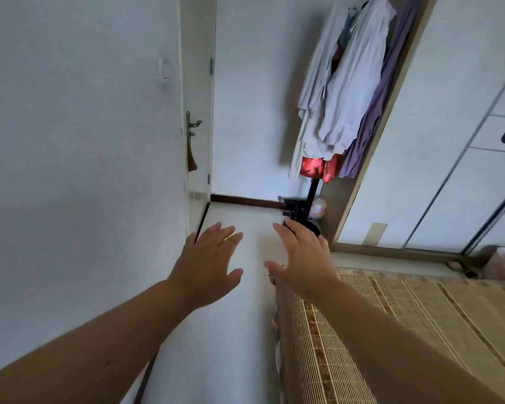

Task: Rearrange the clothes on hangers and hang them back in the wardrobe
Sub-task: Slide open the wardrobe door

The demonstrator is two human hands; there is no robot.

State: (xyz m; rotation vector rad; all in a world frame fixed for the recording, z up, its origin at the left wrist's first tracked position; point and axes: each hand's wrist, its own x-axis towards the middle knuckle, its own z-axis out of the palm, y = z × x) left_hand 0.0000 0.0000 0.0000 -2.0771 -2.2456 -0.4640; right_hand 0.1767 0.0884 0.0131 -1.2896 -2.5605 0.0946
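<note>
Hanging clothes (356, 91) beyond pale floor (239, 330), mat (449, 310)

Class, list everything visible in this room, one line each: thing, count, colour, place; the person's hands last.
Pale shirts: several, white, hanging on the stand.
Purple garment: one, purple, hanging beside the wardrobe.
Red cloth: one or two, red, below the shirts.
Stand: one, black, under the clothes.
Wardrobe: one, white, right.
Door handle: one, silver, left door.
Wall switch: one, white, left wall.
Woven mat: one, tan, lower right.
Left hand: one, bare, open over the floor.
Right hand: one, bare, open above the mat's corner.
</note>
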